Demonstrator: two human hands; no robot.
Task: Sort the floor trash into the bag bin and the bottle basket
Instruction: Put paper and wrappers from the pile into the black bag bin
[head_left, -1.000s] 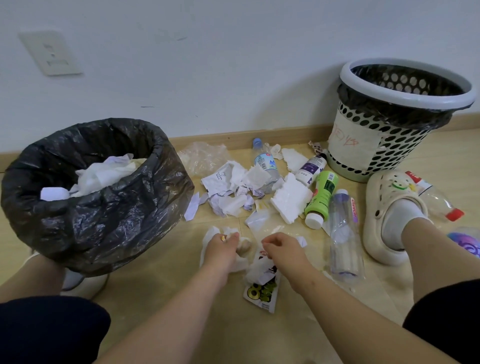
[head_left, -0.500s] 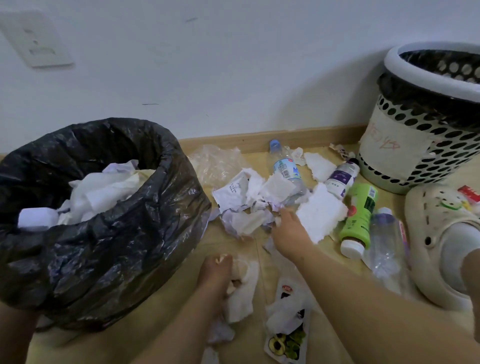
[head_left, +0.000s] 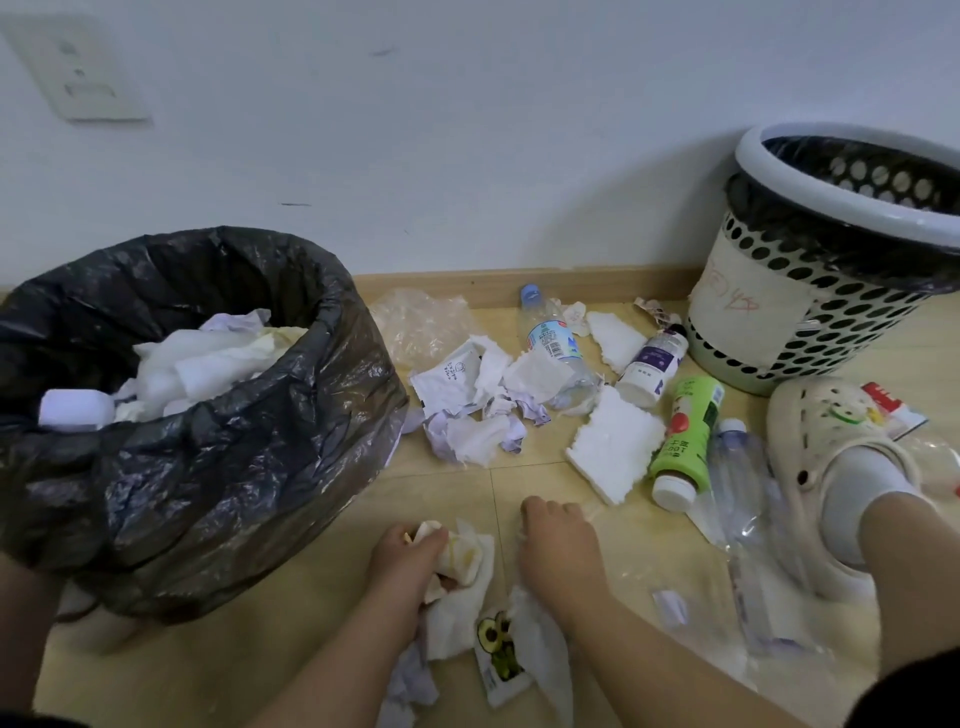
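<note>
**Tissue in the left hand, bottles lying on the floor**

The left hand (head_left: 410, 561) grips a wad of soft, creased white tissue (head_left: 467, 564) low over the smooth tan floor (head_left: 291, 639). The right hand (head_left: 558, 551) sits just beside it, knuckles up and fingers curled down to the floor; whether it holds anything I cannot tell. Below the hands lies a flat packet (head_left: 500, 652) printed with avocados.

The bag bin (head_left: 234, 447), draped in glossy, wrinkled black plastic, stands at the left with white paper heaped inside. The bottle basket (head_left: 841, 338), round and perforated with a pale rim and dark liner, stands at the far right against the wall.

Between them lie crumpled paper scraps (head_left: 467, 415), a thick, fluffy white rectangular pad (head_left: 615, 447), a crinkled clear film bag (head_left: 421, 322), a green bottle (head_left: 685, 436), a clear ribbed bottle (head_left: 737, 478), a blue-labelled clear bottle (head_left: 556, 345) and a white purple-labelled bottle (head_left: 652, 364), all on their sides.
</note>
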